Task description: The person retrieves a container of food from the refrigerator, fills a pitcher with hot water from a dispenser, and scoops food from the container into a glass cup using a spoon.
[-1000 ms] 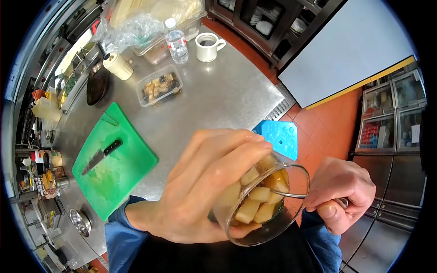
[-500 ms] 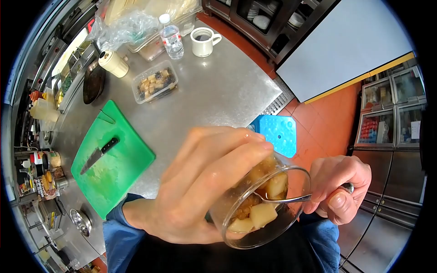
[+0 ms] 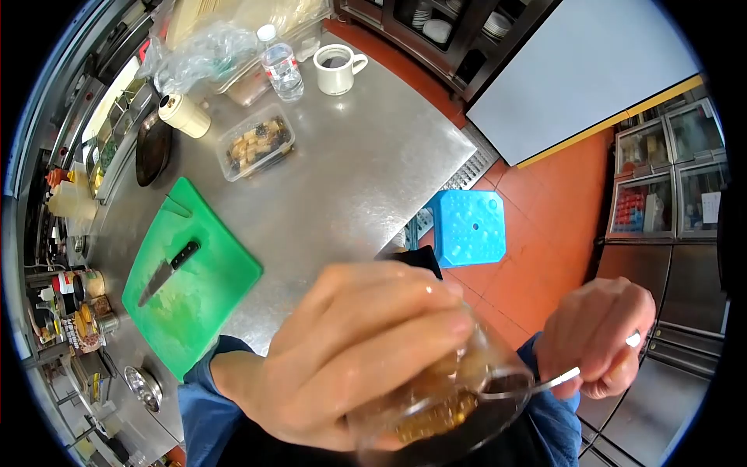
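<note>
My left hand (image 3: pixel 366 350) is wrapped around a clear glass (image 3: pixel 498 354), which is tilted with its mouth toward my right side. Inside lies a glossy amber-brown mass (image 3: pixel 437 416), blurred by motion. My right hand (image 3: pixel 599 335) is closed around the handle of a metal spoon (image 3: pixel 559 380), and the spoon's other end reaches into the glass. What the spoon's bowl carries is too blurred to tell. On the steel table (image 3: pixel 350 156), a clear plastic tub (image 3: pixel 268 165) holds pale cubes and dark pieces.
A kitchen knife (image 3: pixel 167 272) rests on a green cutting board (image 3: pixel 210 311) at the left. Farther back stand a white mug (image 3: pixel 334 79), a water bottle (image 3: pixel 282 71) and a cream-coloured container (image 3: pixel 185 117). A blue stool (image 3: pixel 471 226) is beside the table's right edge.
The glass has come lower, and the pale chunks at its mouth no longer show clearly. My right hand has moved right and slightly down, drawing the spoon partly outward.
</note>
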The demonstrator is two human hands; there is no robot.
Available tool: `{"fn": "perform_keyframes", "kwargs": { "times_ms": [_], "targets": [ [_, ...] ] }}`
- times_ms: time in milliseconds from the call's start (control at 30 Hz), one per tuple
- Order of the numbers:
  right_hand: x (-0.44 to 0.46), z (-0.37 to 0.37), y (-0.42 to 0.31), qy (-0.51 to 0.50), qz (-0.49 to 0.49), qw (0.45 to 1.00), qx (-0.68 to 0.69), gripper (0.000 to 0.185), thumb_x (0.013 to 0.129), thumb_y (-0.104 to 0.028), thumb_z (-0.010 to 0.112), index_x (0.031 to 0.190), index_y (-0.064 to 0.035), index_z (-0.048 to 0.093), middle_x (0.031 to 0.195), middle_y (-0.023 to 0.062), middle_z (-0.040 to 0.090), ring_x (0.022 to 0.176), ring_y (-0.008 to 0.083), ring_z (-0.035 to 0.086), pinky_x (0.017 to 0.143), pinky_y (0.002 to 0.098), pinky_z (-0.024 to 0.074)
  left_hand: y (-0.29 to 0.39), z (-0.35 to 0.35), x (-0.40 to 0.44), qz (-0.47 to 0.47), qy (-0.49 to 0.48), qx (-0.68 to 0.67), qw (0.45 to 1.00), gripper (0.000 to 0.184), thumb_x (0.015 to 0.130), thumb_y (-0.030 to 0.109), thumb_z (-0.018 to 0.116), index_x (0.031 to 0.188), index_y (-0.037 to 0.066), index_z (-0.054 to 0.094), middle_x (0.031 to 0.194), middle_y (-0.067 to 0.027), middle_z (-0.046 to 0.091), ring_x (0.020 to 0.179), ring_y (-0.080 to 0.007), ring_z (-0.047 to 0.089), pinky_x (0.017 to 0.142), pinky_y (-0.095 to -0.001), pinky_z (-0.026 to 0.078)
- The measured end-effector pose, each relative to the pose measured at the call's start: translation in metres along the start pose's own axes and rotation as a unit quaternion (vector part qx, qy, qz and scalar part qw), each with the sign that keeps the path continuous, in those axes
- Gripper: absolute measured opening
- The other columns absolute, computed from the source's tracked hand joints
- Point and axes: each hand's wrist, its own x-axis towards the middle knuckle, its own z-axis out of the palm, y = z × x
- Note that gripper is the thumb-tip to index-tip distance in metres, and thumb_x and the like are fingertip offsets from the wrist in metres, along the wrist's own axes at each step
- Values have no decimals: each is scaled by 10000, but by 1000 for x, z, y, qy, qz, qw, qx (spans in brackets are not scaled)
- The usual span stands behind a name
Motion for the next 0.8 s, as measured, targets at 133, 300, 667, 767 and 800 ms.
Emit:
{"fn": "perform_keyframes", "kwargs": {
  "times_ms": [133, 300, 667, 767, 800],
  "targets": [
    [14, 8, -10, -102, -44, 991, 78, 107, 757, 60, 639, 686, 133, 605, 592, 244, 591, 456, 261, 576, 412, 321, 532, 11, 11, -2, 15, 63, 1, 998, 471, 708, 374, 778, 899, -9, 582, 877, -211, 646, 746, -331, 623, 620, -340, 520],
    [28, 13, -35, -235, 56, 970, 39, 180, 881, -134, 632, 936, 36, 659, 826, 145, 655, 519, 183, 585, 450, 243, 476, 15, -5, -4, 20, -17, -25, 999, 518, 720, 410, 774, 950, -17, 591, 908, -215, 641, 767, -346, 634, 669, -383, 555],
    [18, 2, -24, -158, -91, 961, -210, 233, 874, -229, 665, 847, -32, 543, 581, 57, 548, 466, 127, 520, 443, 231, 467, -3, -6, -2, 9, 20, 8, 1000, 750, 548, 332, 871, 1096, -60, 540, 983, -234, 624, 873, -317, 598, 742, -351, 469],
    [1, 13, -12, -135, -196, 860, -452, 249, 893, -299, 629, 863, -64, 550, 639, 37, 554, 554, 123, 493, 484, 224, 424, -12, -6, 0, 28, 30, 39, 998, 776, 545, 355, 863, 1095, -90, 544, 990, -251, 621, 873, -317, 596, 736, -349, 465],
    [-4, 19, -5, -96, -239, 814, -521, 258, 902, -323, 612, 867, -74, 553, 658, 33, 557, 584, 125, 484, 496, 223, 411, -13, -5, 1, 32, 32, 41, 998, 772, 558, 365, 854, 1094, -95, 542, 989, -257, 619, 878, -322, 597, 737, -354, 465]
  ]
}}
